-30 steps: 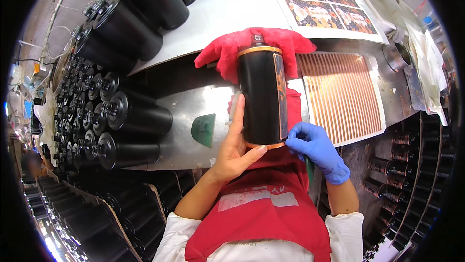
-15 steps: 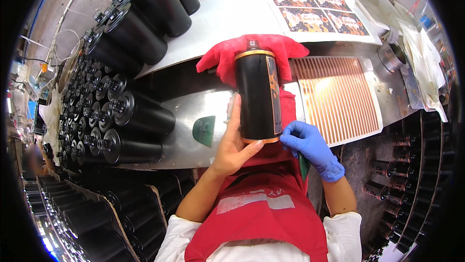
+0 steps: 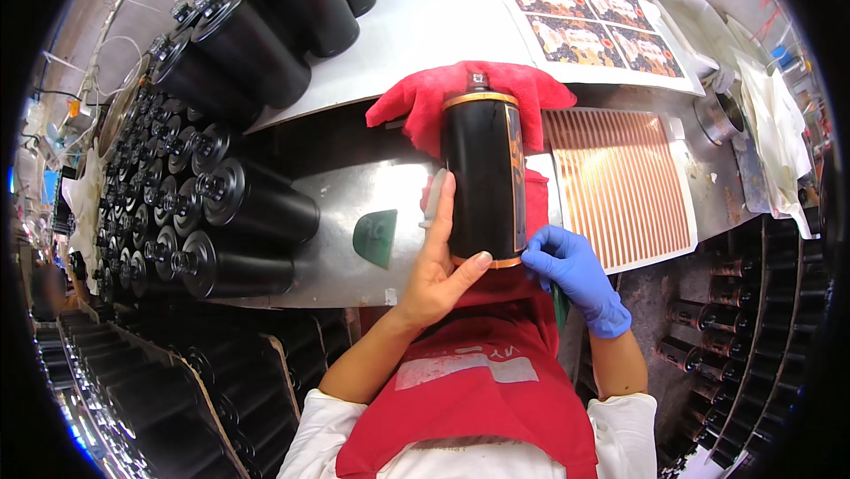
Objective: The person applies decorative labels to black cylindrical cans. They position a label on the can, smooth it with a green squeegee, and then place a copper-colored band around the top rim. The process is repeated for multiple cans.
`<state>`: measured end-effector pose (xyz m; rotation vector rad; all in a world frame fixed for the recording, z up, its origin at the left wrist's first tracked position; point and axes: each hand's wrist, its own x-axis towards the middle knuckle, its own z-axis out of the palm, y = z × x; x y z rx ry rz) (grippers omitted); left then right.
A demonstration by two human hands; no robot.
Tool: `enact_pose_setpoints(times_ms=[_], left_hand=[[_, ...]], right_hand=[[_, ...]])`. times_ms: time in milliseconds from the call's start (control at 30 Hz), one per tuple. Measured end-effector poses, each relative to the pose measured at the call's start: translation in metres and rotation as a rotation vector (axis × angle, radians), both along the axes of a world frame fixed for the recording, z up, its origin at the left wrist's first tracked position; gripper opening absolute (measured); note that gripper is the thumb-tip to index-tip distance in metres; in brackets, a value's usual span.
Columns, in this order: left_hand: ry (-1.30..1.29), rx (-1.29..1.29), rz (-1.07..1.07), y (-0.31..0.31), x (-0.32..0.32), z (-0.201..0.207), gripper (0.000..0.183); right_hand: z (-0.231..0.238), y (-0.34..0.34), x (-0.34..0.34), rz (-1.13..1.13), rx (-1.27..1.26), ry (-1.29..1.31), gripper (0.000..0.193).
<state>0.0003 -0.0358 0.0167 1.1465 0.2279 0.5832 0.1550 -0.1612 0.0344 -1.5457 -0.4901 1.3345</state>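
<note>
A black cylindrical bottle (image 3: 481,182) with gold bands at both ends lies on a red cloth (image 3: 416,107), its neck pointing away from me. My bare left hand (image 3: 440,275) grips its near end, fingers along the left side and thumb at the lower band. Down the bottle's right side runs an orange-patterned decal (image 3: 517,173). My blue-gloved right hand (image 3: 571,275) is closed, thumb and forefinger pinched at the decal's lower corner. A green scraper (image 3: 560,306) sticks out below that glove; its upper part is hidden by the hand.
Another green scraper (image 3: 375,238) lies on the metal bench (image 3: 332,271). Black bottles (image 3: 239,262) are stacked at the left. A sheet of copper-coloured strips (image 3: 624,187) lies right of the cloth, with a sheet of printed pictures (image 3: 611,67) behind. Racks of bottles (image 3: 735,311) stand low at the right.
The view has shifted a little, so bottle and hands sit slightly farther right. Both hands keep their places on the bottle, the right still pinching at its lower right corner.
</note>
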Motion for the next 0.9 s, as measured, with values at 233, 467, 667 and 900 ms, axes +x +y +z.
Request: enact_pose_setpoints(times_ms=[233,467,667,900], left_hand=[[0.025,0.067,0.070,-0.006,0.003,0.004,0.085],[0.141,0.316,0.092,-0.005,0.004,0.008,0.101],[0.239,0.537,0.134,-0.001,0.003,0.004,0.112],[0.259,0.662,0.167,0.009,-0.001,-0.003,0.108]], right_hand=[[0.001,-0.002,0.003,-0.146,-0.020,0.077,0.019],[-0.028,-0.047,0.028,-0.541,0.134,0.258,0.032],[0.044,-0.023,-0.038,-0.518,0.260,-0.440,0.037],[0.041,-0.022,-0.051,-0.342,-0.038,-0.752,0.026]])
